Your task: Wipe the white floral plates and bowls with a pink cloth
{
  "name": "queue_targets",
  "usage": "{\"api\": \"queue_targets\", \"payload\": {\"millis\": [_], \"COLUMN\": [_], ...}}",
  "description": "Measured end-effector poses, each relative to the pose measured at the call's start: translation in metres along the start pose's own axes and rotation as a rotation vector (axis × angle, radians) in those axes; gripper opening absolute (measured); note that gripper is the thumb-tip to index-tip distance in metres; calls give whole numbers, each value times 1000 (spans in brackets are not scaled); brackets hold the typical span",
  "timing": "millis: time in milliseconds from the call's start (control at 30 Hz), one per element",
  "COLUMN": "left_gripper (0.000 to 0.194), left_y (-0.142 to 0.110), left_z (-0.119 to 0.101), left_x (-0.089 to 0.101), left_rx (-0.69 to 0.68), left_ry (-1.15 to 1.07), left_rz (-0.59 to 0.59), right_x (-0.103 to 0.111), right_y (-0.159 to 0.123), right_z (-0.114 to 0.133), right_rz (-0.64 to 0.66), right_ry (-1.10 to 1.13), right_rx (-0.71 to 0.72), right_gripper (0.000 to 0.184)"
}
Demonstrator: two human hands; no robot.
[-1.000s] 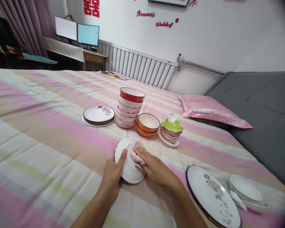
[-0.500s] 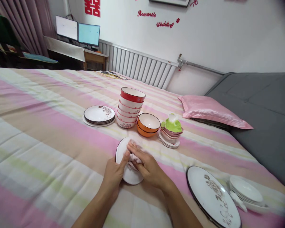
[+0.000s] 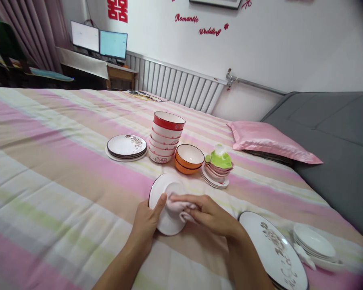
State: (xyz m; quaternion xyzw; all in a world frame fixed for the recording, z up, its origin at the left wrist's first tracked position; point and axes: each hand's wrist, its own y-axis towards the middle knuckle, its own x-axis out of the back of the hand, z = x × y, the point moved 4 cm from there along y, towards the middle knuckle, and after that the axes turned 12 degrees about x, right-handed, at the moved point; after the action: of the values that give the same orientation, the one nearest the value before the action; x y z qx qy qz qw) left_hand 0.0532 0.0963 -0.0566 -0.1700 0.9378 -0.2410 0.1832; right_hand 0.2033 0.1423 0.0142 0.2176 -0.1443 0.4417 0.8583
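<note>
A white plate with a dark rim [image 3: 160, 189] is tilted up above the bedspread, its underside with the foot ring turned toward me. My left hand [image 3: 148, 219] grips it by the left edge, thumb lying over the near face. My right hand [image 3: 210, 211] is closed on a pale pinkish cloth [image 3: 180, 204], which presses against the middle and right part of the plate. Just beyond the plate stand two orange bowls [image 3: 186, 165], nested together. Behind them rises a stack of red-and-white bowls [image 3: 165, 139].
Flat plates [image 3: 121, 146] are piled at the left. Small dishes topped by a green leaf-shaped one [image 3: 219, 160] stand right of the orange bowls. Nearer right lie a large oval plate [image 3: 270, 249] and white dishes [image 3: 314, 241]. A pink pillow [image 3: 266, 139] rests by the grey headboard [image 3: 326, 161].
My right hand and the cloth have moved right across the plate, uncovering more of its foot ring. The plate has shifted slightly right, still in my left hand.
</note>
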Motion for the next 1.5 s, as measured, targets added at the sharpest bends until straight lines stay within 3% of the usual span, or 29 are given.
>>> {"api": "queue_targets", "payload": {"millis": [167,233,300,400,467,767,867,1000,1067,1200,1333,1400,1500], "left_gripper": [63,60,56,54,56,52,49,46,43,41,38,37,38], "left_y": [-5,-7,-9,-12,-12,-8,-7,1,5,8,0,-4,-10], "left_z": [-1,-2,-4,-5,-5,0,-1,3,4,9,12,13,15], "left_x": [0,-1,-4,-11,-12,-5,-4,5,10,14,17,19,24], "left_rx": [-1,-35,-101,-212,-250,-36,-2,-8,-83,-126,-186,-217,-236], "left_ry": [75,145,215,234,202,-69,-133,-229,-260,-248,-260,-275,-299], "left_rz": [-59,-63,11,208,273,46,28,-67,-121,-96,-71,-49,0], "right_x": [23,21,10,-18,-30,-53,-60,-60,-59,-54,-56,-62,-76], "right_y": [-3,-4,0,12,14,16,16,5,0,-18,-45,-59,-76], "right_z": [1,6,10,13,13,12,4,-9,-14,-23,-35,-39,-36], "right_rz": [-646,-824,-802,-432,-287,-241,-368,-685,-779,-975,-1122,-1140,-1131], "right_ry": [-104,-170,-251,-390,-401,88,44,-325,-448,-562,-545,-503,-474], "right_rx": [34,106,174,248,259,231,290,350,333,174,-117,-240,-294], "right_gripper": [38,41,44,44,48,72,69,60,56,50,52,54,55]}}
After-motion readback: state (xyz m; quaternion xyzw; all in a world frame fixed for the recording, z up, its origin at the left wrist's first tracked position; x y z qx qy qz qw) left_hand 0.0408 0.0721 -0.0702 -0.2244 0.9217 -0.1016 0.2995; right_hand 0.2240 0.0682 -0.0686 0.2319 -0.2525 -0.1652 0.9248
